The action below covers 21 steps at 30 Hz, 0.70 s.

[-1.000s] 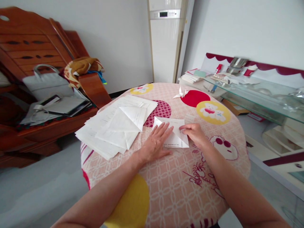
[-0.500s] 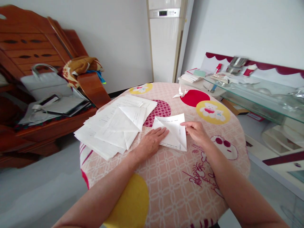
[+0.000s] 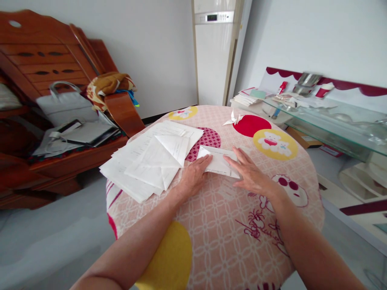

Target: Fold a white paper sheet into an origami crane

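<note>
A folded white sheet of paper (image 3: 219,162) lies on the round table (image 3: 229,233), which wears a pink patterned cloth. My left hand (image 3: 193,175) rests on the sheet's left edge with its fingers loosely curled and pressing down. My right hand (image 3: 246,171) lies flat with fingers stretched out on the sheet's right part. Neither hand grips anything. A stack of white papers (image 3: 151,159) sits just left of my left hand. A small folded paper figure (image 3: 232,117) stands at the table's far side.
A wooden bench (image 3: 54,121) at the left holds a grey bag (image 3: 65,106), papers and a cloth bundle. A glass shelf (image 3: 329,117) with cups and small items runs along the right. A tall white appliance (image 3: 214,52) stands behind the table.
The sheet has been folded over into a narrower, flatter strip. My right hand went from pinching its right edge to lying flat on it. My left hand stayed at the left edge.
</note>
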Tool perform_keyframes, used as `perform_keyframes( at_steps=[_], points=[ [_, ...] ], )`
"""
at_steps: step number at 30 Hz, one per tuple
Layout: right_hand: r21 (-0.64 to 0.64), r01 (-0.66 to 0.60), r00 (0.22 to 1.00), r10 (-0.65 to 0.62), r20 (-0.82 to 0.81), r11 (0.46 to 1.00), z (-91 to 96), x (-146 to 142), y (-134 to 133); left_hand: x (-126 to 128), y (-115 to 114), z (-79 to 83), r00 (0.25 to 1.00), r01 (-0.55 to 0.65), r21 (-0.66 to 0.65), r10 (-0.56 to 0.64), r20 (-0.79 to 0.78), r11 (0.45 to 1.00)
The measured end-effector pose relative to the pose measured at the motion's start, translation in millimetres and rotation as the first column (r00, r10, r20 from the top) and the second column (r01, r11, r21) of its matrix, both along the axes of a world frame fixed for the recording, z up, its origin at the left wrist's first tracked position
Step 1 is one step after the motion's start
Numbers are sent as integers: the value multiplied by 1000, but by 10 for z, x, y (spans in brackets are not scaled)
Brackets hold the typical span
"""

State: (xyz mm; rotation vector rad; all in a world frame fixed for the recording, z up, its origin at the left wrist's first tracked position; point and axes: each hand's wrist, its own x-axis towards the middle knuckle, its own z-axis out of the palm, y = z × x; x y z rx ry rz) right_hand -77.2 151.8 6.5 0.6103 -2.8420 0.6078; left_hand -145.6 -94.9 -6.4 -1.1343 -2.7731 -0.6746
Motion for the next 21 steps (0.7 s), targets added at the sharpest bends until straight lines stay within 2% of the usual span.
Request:
perform_keyframes(
  at_steps=[5, 9, 12, 16, 19, 21],
  points=[
    [-81, -145, 989, 143, -37, 986, -16, -52, -70, 32, -20, 3, 998, 33, 28, -32, -47, 999],
    [-194, -203, 977, 211, 23, 960, -24, -75, -7, -32, -171, -22, 972, 220, 47, -215, -98, 974],
    [-250, -206, 967, 236, 98, 946, 52, -57, 37, -117, -294, 3, 955, 285, 64, -279, -98, 956],
    [-226, -196, 946, 245, 214, 954, 113, -18, 84, -129, -378, 98, 919, 392, 67, -388, -68, 917],
    [-177, -241, 919, 283, 274, 954, 46, -9, 137, -62, -395, 167, 869, 495, 74, -495, -15, 866],
    [-157, -299, 896, 334, 293, 941, -16, -13, 175, -18, -399, 195, 853, 517, 112, -522, 19, 849]
  ],
)
